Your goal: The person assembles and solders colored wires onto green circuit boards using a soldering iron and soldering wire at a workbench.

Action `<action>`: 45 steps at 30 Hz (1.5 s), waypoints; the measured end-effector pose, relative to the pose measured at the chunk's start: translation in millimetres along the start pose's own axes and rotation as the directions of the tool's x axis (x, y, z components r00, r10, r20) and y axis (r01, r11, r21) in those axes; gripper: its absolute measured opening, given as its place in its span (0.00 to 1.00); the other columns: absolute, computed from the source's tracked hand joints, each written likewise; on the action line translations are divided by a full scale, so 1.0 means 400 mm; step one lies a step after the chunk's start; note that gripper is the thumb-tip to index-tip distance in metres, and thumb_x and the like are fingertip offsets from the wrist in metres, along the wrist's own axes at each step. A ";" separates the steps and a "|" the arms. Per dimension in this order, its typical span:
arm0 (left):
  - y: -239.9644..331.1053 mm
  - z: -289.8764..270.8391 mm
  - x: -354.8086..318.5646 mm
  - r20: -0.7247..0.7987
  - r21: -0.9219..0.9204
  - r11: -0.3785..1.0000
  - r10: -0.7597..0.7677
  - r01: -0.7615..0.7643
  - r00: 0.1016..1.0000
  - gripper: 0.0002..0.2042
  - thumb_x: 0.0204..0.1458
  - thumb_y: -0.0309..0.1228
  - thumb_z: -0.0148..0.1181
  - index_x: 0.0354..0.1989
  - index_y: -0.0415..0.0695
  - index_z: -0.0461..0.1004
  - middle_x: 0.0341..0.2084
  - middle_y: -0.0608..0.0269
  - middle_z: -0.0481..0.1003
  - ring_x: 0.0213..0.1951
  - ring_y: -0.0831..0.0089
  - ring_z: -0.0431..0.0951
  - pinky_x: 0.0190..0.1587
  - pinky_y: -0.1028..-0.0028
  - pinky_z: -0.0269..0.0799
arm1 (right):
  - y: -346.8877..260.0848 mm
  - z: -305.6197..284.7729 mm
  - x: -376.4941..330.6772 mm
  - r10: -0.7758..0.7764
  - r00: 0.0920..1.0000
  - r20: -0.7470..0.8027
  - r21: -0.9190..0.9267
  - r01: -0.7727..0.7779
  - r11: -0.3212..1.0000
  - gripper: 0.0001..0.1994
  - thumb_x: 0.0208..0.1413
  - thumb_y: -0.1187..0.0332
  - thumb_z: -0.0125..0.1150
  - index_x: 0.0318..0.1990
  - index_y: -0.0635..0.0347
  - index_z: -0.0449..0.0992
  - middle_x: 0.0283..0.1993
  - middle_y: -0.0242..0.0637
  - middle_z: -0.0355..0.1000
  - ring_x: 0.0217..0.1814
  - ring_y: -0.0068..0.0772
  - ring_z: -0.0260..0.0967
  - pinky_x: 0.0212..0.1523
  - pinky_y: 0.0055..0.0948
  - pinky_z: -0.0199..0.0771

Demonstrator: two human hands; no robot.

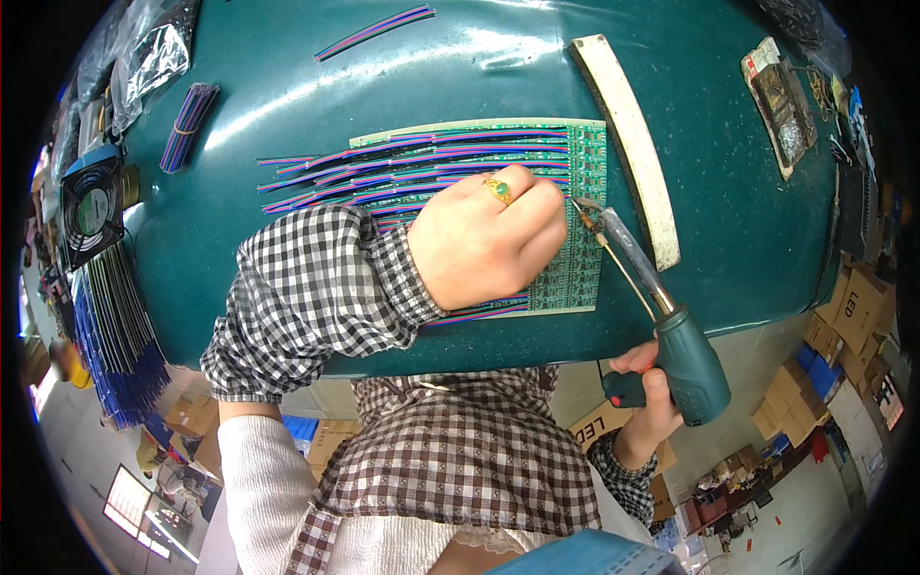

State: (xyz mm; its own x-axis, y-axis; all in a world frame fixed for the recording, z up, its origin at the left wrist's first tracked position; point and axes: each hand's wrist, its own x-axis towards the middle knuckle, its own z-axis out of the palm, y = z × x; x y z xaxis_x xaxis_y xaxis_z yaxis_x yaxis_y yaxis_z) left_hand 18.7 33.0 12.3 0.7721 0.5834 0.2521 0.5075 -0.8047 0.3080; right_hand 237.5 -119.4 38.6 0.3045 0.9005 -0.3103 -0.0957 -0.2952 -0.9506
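Note:
My left hand (494, 235), wearing a ring with a green stone, is closed over a green circuit board panel (565, 287). Its fingertips point down at the board, and what they pinch is hidden beneath the hand. Striped multicoloured ribbon wires (422, 158) run leftward from the panel in several rows. In my right hand (656, 398) is a dark green soldering gun (695, 369), gripped by its handle. A thin feed tube runs along its metal barrel, and its tip meets the board just right of my left fingers.
A curved-looking white bar (628, 144) lies right of the panel. Farther right sits a worn soldering tray (781, 105). Left are a tied wire bundle (189, 127), a small fan (91, 206) and wires hanging over the edge (120, 335). Loose wires (374, 32) lie at the back.

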 end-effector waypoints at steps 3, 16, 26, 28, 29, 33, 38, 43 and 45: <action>-0.002 0.000 0.000 -0.006 0.006 1.000 0.007 -0.007 1.000 0.16 0.36 0.26 0.58 0.37 0.35 0.75 0.31 0.61 0.69 0.33 0.70 0.73 0.31 0.76 0.72 | 0.004 -0.002 0.000 -0.009 1.000 0.002 0.016 0.009 1.000 0.24 0.54 0.65 0.58 0.51 0.79 0.63 0.29 0.42 0.68 0.28 0.35 0.69 0.31 0.35 0.77; -0.008 -0.001 0.003 -0.012 -0.013 1.000 0.024 -0.024 1.000 0.16 0.35 0.25 0.58 0.37 0.34 0.75 0.30 0.61 0.69 0.32 0.70 0.73 0.31 0.76 0.72 | -0.005 0.000 0.008 -0.005 0.999 0.041 -0.006 0.005 1.000 0.23 0.54 0.67 0.58 0.51 0.79 0.63 0.29 0.42 0.68 0.28 0.34 0.68 0.31 0.35 0.77; -0.007 0.006 0.000 -0.021 -0.013 1.000 0.017 -0.017 1.000 0.16 0.36 0.25 0.57 0.37 0.34 0.75 0.30 0.61 0.69 0.32 0.70 0.72 0.31 0.76 0.72 | 0.003 -0.010 0.007 -0.026 0.999 0.040 -0.004 0.026 1.000 0.25 0.55 0.64 0.58 0.52 0.79 0.63 0.29 0.42 0.67 0.28 0.35 0.68 0.31 0.35 0.77; -0.003 -0.003 0.002 0.002 0.006 1.000 0.019 -0.019 1.000 0.16 0.36 0.25 0.57 0.37 0.34 0.75 0.30 0.61 0.69 0.32 0.70 0.72 0.30 0.76 0.72 | 0.002 -0.011 0.004 -0.035 0.999 0.027 -0.004 0.035 0.999 0.26 0.55 0.63 0.58 0.52 0.79 0.63 0.29 0.42 0.67 0.27 0.35 0.68 0.31 0.35 0.77; -0.002 -0.006 0.002 0.001 0.010 1.000 0.020 -0.020 1.000 0.16 0.36 0.25 0.57 0.37 0.34 0.75 0.30 0.61 0.69 0.32 0.70 0.72 0.30 0.76 0.72 | 0.003 -0.013 0.002 -0.036 0.999 0.024 -0.002 0.036 0.999 0.26 0.55 0.63 0.58 0.52 0.79 0.63 0.29 0.42 0.67 0.27 0.35 0.68 0.31 0.34 0.77; -0.007 0.003 0.005 -0.012 0.002 1.000 0.017 -0.017 1.000 0.16 0.37 0.26 0.57 0.37 0.35 0.75 0.30 0.61 0.69 0.32 0.71 0.72 0.30 0.76 0.72 | 0.004 -0.010 0.008 -0.030 1.000 0.005 0.018 0.030 0.999 0.26 0.55 0.62 0.58 0.52 0.79 0.63 0.29 0.42 0.67 0.28 0.34 0.68 0.29 0.34 0.77; -0.012 0.001 0.009 -0.037 0.022 0.999 0.035 -0.034 0.999 0.16 0.37 0.26 0.57 0.37 0.35 0.75 0.30 0.62 0.69 0.32 0.71 0.72 0.30 0.76 0.73 | -0.014 -0.014 0.018 -0.022 0.997 -0.071 0.021 0.023 0.999 0.27 0.54 0.60 0.58 0.51 0.78 0.64 0.28 0.40 0.65 0.26 0.33 0.67 0.28 0.31 0.76; -0.002 -0.011 0.003 0.050 0.051 0.999 0.013 -0.016 0.999 0.16 0.38 0.27 0.56 0.38 0.37 0.72 0.31 0.63 0.68 0.34 0.71 0.72 0.30 0.76 0.73 | -0.134 -0.096 0.076 -0.112 0.957 -0.267 0.056 0.131 0.990 0.24 0.55 0.58 0.56 0.48 0.73 0.66 0.27 0.36 0.64 0.25 0.28 0.65 0.26 0.26 0.71; 0.003 -0.007 0.003 0.064 0.027 0.999 0.018 -0.019 0.998 0.17 0.38 0.27 0.55 0.40 0.36 0.71 0.34 0.61 0.68 0.37 0.69 0.72 0.33 0.77 0.73 | -0.219 -0.156 0.089 -0.225 0.901 -0.371 0.016 0.249 0.968 0.24 0.59 0.55 0.51 0.50 0.70 0.65 0.27 0.32 0.62 0.27 0.23 0.61 0.26 0.20 0.66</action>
State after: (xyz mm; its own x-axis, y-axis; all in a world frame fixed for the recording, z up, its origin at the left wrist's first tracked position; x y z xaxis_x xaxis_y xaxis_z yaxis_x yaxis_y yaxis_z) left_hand 19.4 33.1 15.4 0.8038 0.5609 0.1983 0.5026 -0.8186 0.2780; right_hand 316.0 -81.5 111.0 0.6475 0.7594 -0.0642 -0.0324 -0.0567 -0.9979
